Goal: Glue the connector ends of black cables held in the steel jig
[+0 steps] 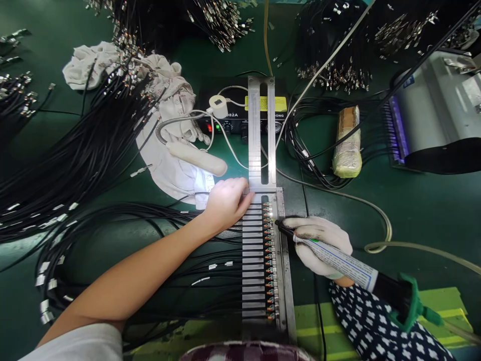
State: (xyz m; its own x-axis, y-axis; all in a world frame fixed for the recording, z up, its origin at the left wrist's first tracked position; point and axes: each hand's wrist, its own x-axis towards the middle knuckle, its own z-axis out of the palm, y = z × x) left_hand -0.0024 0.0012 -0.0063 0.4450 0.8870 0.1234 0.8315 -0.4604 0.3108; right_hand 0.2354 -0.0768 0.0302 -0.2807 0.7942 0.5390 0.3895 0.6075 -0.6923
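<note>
Far left on the green surface (413, 210): thick bundles of black cables (75, 165) with metal ends, fanned out and running rightward under a bare forearm. Behind them, a crumpled white cloth (165, 100), with a cream-coloured handle (197, 158) on a flexible metal hose lying across it. Next, the left hand (227, 203), bare, palm down, fingers (244, 198) together and pressed flat on the upper end of a metal fixture (283, 260), nothing gripped. Along that fixture, a column of cable ends (267, 260) clamped side by side under grey bars, small coloured wires showing at each tip. Above, a slotted metal rail (255, 130) standing in line with the fixture, in front of a black control box (233, 118) with a yellow label. Just right of the fixture, the right hand (319, 243), in a white glove, fingers wrapped around a dispensing syringe (338, 260), its dark nozzle touching the row of cable ends near the top. Green adapter and clear hose trailing from the syringe's rear. Further right, a taped bundle (347, 143), then a grey machine (436, 110) with a violet glow.
</note>
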